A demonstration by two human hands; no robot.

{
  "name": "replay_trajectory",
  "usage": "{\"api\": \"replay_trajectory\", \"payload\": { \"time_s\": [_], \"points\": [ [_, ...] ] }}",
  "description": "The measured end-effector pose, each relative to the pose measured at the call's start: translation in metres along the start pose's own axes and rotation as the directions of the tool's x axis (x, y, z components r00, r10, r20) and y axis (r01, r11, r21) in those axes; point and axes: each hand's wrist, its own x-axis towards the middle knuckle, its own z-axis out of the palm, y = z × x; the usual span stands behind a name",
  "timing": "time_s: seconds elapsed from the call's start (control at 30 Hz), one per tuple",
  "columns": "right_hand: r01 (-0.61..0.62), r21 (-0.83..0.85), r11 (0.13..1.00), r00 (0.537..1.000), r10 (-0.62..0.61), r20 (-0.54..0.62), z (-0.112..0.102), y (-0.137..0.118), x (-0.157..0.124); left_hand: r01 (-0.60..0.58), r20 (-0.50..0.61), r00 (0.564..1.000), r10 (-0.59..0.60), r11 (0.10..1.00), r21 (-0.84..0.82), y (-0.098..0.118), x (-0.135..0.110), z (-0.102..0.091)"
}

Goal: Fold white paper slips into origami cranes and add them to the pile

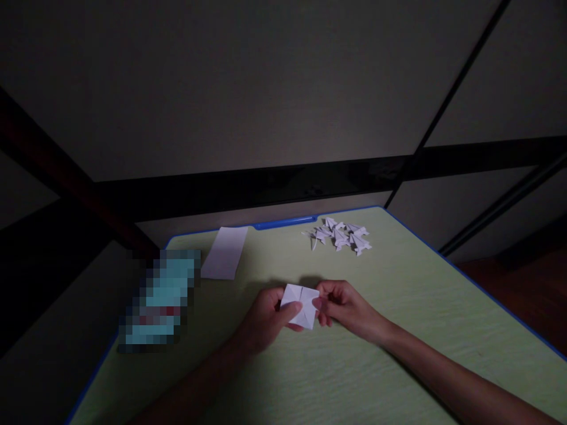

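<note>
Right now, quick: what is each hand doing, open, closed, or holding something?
Left hand: closed, fingers pinching the left side of the folded paper.
Right hand: closed, fingers pinching the right side of the same folded paper.

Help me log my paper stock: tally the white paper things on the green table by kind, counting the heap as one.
Folded square, held between left hand and right hand: 1
Flat sheet: 1
Pile of folded figures, overlapping, so single figures cannot be counted: 1
Total: 3 paper items on the table
</note>
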Motion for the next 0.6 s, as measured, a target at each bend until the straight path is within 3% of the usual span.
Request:
{"api": "replay_trajectory", "payload": {
  "time_s": [0.2,0.37,0.5,0.6],
  "points": [
    [0.049,0.014,0.999,0.995,-0.047,-0.089,0.004,0.0011,0.0009,0.001,-0.057,0.998,-0.004,0.998,-0.063,-0.0022,0.0015,-0.0025],
    [0.081,0.014,0.997,0.994,-0.079,-0.076,0.0071,0.0007,-0.0001,-0.053,-0.133,0.99,0.048,0.998,-0.036,-0.0025,-0.0002,0.0014],
    [0.226,0.08,0.971,0.967,-0.214,-0.138,0.0087,0.0007,-0.0026,-0.084,-0.111,0.991,0.079,0.995,-0.045,-0.0025,-0.002,0.0024],
    [0.289,0.012,0.957,0.952,-0.286,-0.11,0.0087,0.0001,-0.0042,-0.088,-0.092,0.992,0.082,0.995,-0.055,-0.0024,-0.0024,0.0014]
  ]
}}
